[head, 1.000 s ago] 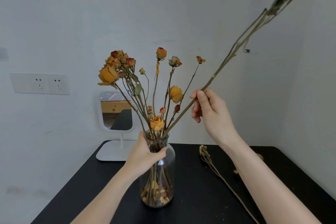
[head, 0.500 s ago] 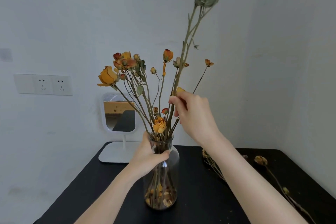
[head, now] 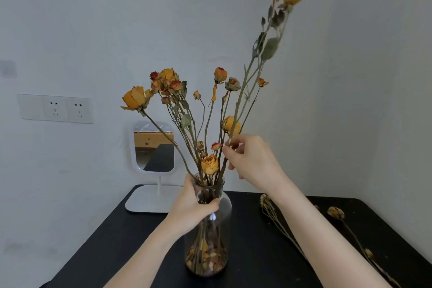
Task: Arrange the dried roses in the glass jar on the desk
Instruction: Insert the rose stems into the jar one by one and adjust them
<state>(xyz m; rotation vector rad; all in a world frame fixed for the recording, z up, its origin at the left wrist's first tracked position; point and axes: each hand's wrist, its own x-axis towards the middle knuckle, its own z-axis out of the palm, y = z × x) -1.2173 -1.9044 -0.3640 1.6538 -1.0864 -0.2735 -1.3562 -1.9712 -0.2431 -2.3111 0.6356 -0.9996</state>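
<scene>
Glass jar [head: 211, 244] stands lower centre of frame on the black worktop [head: 112, 255], with dried petals heaped in its base. Our left hand [head: 192, 209] closes its grip round the jar's neck. Our right hand [head: 253, 161], just right of centre, holds a pinching grip, thumb and fingertips on a long rose stem [head: 269, 48] that slants to the upper right. Its lower end seems to enter the jar mouth among the dried roses [head: 210, 165], but the bunch crowds that spot. Loose dried stems [head: 265, 201] lie on the worktop, lower right. A white mirror [head: 153, 147] stands behind, centre left.
</scene>
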